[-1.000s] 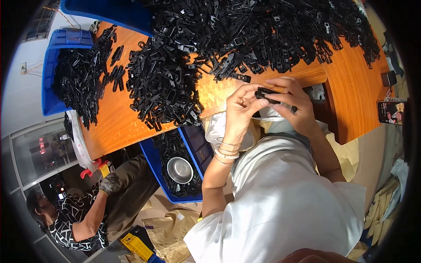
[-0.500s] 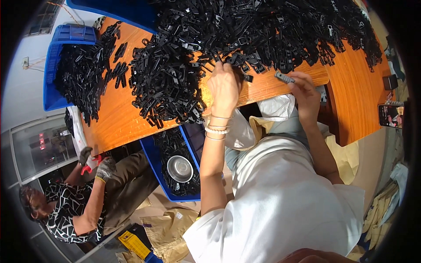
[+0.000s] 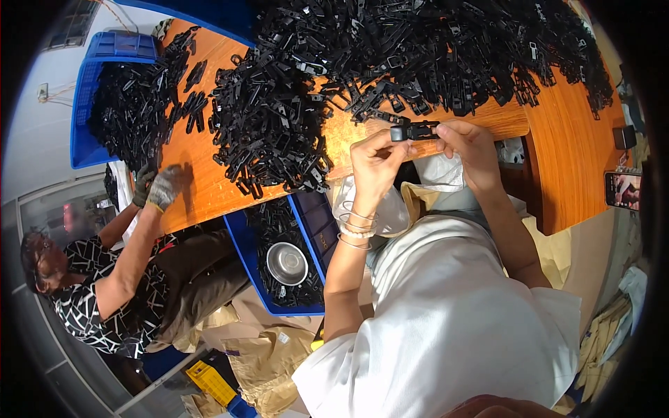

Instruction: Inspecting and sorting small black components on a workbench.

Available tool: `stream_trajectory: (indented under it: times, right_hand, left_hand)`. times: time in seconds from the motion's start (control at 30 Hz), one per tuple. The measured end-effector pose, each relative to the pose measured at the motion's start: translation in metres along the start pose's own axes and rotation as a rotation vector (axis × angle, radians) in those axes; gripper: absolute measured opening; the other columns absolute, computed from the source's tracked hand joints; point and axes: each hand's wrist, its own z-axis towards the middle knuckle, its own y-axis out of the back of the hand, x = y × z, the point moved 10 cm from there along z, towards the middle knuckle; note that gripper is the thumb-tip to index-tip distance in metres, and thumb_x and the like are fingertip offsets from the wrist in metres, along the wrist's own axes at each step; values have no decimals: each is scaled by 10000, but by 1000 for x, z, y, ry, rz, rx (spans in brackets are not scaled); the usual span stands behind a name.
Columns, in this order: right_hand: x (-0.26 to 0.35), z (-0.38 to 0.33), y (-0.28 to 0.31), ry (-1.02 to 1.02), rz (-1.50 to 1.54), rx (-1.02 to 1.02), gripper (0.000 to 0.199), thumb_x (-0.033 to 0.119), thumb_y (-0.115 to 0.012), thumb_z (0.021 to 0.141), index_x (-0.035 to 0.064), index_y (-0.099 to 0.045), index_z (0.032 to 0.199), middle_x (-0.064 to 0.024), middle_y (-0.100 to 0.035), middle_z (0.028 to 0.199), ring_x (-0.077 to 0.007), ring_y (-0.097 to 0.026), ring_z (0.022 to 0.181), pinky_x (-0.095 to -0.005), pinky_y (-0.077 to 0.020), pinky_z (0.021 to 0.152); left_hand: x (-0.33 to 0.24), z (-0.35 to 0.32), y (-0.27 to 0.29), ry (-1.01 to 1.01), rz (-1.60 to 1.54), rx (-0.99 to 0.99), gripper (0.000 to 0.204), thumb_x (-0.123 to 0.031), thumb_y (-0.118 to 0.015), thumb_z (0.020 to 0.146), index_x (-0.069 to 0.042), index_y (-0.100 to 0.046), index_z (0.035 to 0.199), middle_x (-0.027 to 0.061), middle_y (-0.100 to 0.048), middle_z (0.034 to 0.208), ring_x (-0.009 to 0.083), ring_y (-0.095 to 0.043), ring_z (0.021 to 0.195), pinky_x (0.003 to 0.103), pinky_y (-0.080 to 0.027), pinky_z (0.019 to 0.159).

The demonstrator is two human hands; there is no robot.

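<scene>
My left hand (image 3: 376, 166) and my right hand (image 3: 475, 155) meet over the table's front edge. Between their fingertips is a black plastic clip (image 3: 421, 131), lying level, with a blocky left end and an open frame at the right. The left thumb and fingers pinch it by the blocky end, while the right thumb and forefinger grip the other end. Just beyond the hands spreads a large heap of black plastic clips (image 3: 425, 63) on the orange wooden table (image 3: 230, 188). Whether a grey piece sits inside the right fingers is hidden.
Another clip pile (image 3: 268, 125) lies left of my hands. Below the table edge, a blue crate (image 3: 306, 311) holds clips and a metal bowl (image 3: 287, 263). At far left a gloved co-worker (image 3: 104, 285) reaches over the table. A phone (image 3: 622, 190) stands at right.
My left hand has come back from the heap and now pinches a black clip with my right. The grey ribbed piece in my right hand no longer shows. The co-worker's gloved hands moved onto the table.
</scene>
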Motion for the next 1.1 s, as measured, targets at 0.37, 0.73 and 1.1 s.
stream_trajectory:
  times: [0.37,0.73,1.1]
  right_hand:
    - [13,-10,-16,249,-138,49,103,30,-617,746,-20,-606,835,-23,-549,802,-61,-506,716,-181,-401,624]
    - [11,0,-3,127,-13,3,222,89,-543,814,-57,-551,980,-89,-598,777,-78,-511,611,-190,-396,542]
    - [-3,-9,14,77,-124,-34,244,134,-532,818,-39,-551,989,-97,-615,739,-59,-453,527,-174,-367,513]
  left_hand:
    - [8,-1,-16,240,-109,161,128,-100,-647,759,6,-584,794,6,-561,672,54,-490,541,169,-389,480]
    - [-20,32,-11,-135,115,298,145,-118,-582,793,22,-575,758,58,-554,722,150,-519,637,257,-422,595]
    - [-47,164,83,-404,1735,147,165,-83,-565,651,-73,-651,793,161,-565,967,297,-521,916,353,-454,776]
